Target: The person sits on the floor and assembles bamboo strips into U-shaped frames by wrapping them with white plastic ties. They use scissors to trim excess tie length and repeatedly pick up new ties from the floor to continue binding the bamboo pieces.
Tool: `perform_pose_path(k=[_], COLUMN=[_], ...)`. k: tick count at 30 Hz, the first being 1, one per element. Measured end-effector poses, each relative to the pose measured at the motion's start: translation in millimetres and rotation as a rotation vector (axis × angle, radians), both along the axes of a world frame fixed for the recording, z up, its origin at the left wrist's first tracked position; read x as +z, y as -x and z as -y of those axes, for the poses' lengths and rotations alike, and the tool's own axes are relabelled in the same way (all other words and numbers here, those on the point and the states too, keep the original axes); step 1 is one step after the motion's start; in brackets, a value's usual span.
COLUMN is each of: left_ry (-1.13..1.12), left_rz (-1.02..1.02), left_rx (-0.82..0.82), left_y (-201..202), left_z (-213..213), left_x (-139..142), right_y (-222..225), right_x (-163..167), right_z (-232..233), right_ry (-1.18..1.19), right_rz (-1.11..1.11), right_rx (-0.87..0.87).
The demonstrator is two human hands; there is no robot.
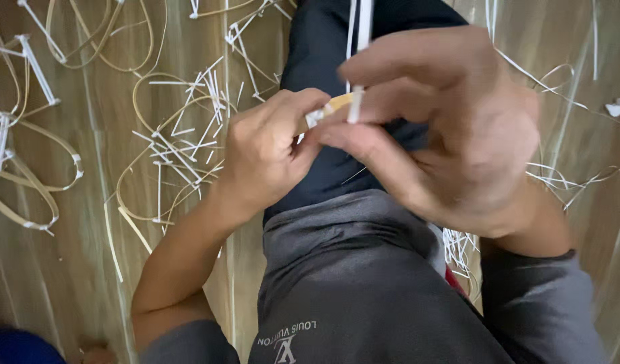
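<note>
Wooden floor (74, 269); tan strip (337, 104) mostly hidden between fingers (384, 64).

The person wears a grey top (364, 283), soft and creased across the front, with pale lettering and a pale emblem near its lower hem. Its grey sleeves (545, 303) are pushed up, leaving the forearms bare. Dark navy trousers (323, 61) carry narrow white stripes down one leg.

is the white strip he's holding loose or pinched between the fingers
Pinched: the right hand grips the white strip between thumb and fingers, against the tan strip in the left hand.
</note>
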State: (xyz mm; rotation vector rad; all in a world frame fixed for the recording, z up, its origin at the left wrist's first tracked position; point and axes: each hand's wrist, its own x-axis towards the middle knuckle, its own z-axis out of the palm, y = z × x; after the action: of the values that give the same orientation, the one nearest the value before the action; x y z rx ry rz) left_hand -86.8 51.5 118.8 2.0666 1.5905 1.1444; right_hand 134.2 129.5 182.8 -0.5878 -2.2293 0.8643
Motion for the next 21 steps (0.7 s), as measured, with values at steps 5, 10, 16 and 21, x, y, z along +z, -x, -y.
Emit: perform_pose_path(k=[5, 10, 16, 21], left_ry=[0.014, 0.009, 0.166, 0.317], left_rz=[0.044, 0.013, 0.058, 0.258], left_rx=[0.014, 0.003, 0.022, 0.03], left_y=[-3, -13, -9, 15], left_z=[-1, 0, -1, -5], left_x=[3, 0, 10, 12], right_y=[-2, 16, 19, 24], right_x=[-13, -37, -48, -78], right_z=[-2, -5, 10, 42], right_ry=[0.161, 0.197, 0.583, 0.417], right_rz=[-0.119, -0.153, -0.199, -0.235], right_rx=[-0.048, -0.02, -0.123, -0.091])
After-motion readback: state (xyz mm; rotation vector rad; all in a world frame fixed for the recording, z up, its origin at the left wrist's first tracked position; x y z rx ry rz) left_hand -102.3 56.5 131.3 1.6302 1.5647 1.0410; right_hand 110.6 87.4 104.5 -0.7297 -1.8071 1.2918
